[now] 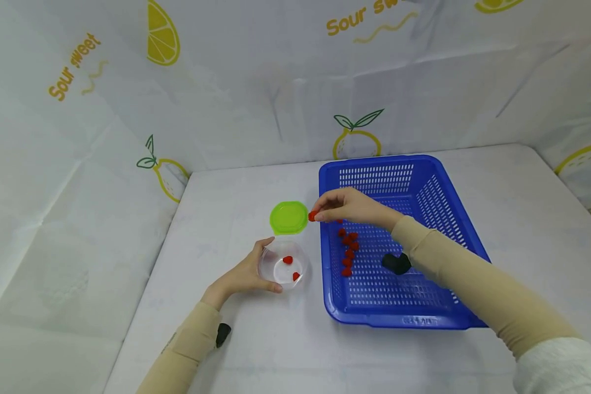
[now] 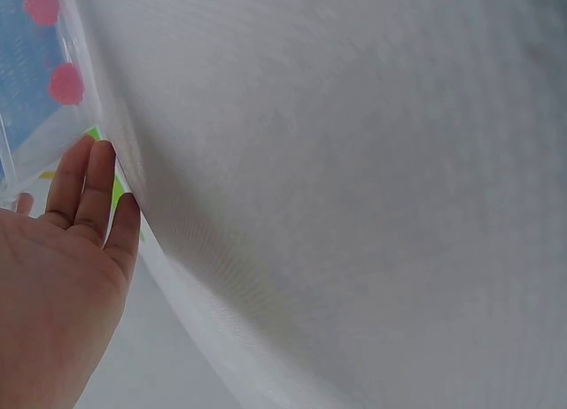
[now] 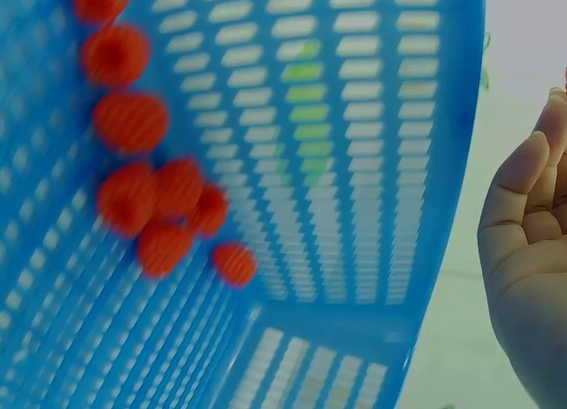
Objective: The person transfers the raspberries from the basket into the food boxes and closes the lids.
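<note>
My right hand pinches a small red raspberry between thumb and fingertips, over the left rim of the blue basket. In the right wrist view, that hand shows at the right edge, beyond the basket wall. My left hand holds a clear plastic tub from its left side, thumb at the near side and fingers at the far side. Two raspberries lie in the tub. Several more raspberries rest in a line along the basket's left floor.
A green lid lies on the white table, just beyond the tub and left of the basket. Behind the table hangs a white cloth printed with lemons.
</note>
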The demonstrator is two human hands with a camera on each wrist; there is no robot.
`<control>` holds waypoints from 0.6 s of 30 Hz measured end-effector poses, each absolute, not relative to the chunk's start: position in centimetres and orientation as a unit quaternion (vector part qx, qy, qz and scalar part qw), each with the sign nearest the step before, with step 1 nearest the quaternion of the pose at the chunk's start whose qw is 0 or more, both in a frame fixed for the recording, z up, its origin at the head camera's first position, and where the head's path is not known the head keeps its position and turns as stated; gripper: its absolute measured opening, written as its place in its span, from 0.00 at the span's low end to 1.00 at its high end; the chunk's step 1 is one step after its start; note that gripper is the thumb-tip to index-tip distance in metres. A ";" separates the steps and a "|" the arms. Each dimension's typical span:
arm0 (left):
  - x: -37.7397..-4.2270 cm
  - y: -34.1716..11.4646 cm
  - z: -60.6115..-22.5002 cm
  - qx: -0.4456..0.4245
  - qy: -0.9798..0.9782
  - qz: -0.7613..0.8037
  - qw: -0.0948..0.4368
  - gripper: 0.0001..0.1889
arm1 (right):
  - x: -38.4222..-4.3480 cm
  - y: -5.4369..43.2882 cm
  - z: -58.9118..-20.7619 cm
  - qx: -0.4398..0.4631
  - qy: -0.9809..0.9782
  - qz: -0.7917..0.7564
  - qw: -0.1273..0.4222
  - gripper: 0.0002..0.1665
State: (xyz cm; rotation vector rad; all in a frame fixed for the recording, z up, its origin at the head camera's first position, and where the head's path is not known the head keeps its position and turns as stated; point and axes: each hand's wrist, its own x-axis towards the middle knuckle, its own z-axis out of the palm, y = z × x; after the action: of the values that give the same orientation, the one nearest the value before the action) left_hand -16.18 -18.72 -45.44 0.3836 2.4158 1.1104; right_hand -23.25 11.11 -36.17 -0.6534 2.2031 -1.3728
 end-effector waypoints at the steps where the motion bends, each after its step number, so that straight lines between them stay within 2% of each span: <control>1: -16.2 -18.7 -45.4 0.139 0.876 0.403 0.226 0.61 | -23.1 10.7 -36.1 -0.246 0.799 -0.498 0.231 0.15; 18: -16.2 -18.8 -45.5 0.140 0.875 0.404 0.226 0.60 | -22.4 5.7 -37.1 -0.308 0.781 -0.474 0.266 0.12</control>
State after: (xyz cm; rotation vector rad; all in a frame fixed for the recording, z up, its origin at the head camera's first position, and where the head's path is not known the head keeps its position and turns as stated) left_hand -16.21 -18.76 -45.54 0.3854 2.4138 1.1145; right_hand -22.44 5.73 -37.10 -0.8308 2.1087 -1.2810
